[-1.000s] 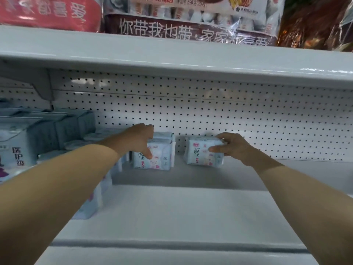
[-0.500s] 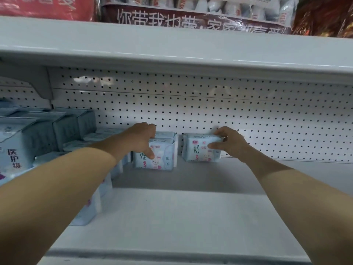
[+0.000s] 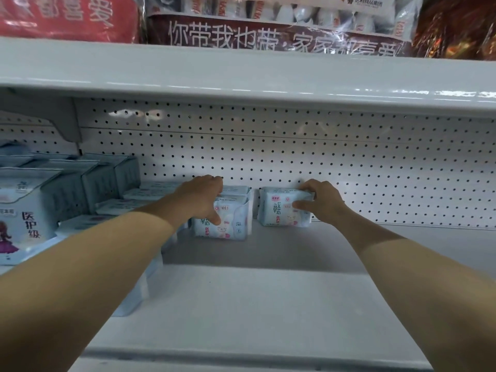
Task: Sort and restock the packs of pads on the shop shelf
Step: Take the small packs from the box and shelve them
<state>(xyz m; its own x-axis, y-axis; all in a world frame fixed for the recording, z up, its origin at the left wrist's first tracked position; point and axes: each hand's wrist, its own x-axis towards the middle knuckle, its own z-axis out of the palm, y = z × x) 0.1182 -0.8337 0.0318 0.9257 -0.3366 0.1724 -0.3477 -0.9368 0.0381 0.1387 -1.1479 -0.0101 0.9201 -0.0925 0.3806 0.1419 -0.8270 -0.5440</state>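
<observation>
Two pale blue packs of pads stand upright at the back of the white shelf (image 3: 241,304), against the pegboard. My left hand (image 3: 201,201) grips the left pack (image 3: 230,224) from above, thumb down its front face; a second pack stands right behind it. My right hand (image 3: 320,201) holds the right pack (image 3: 276,208) at its right end, thumb on the front and fingers over the top. A narrow gap separates the two packs.
Rows of larger blue-grey pad packs (image 3: 80,183) and flat packs (image 3: 128,202) fill the shelf's left side. The upper shelf (image 3: 241,73) overhangs closely, carrying red and brown bagged goods (image 3: 268,30). The perforated back wall (image 3: 349,162) runs to the right.
My right hand has pushed the right pack back to the pegboard, closer to the left pack. My left hand stays on the left pack.
</observation>
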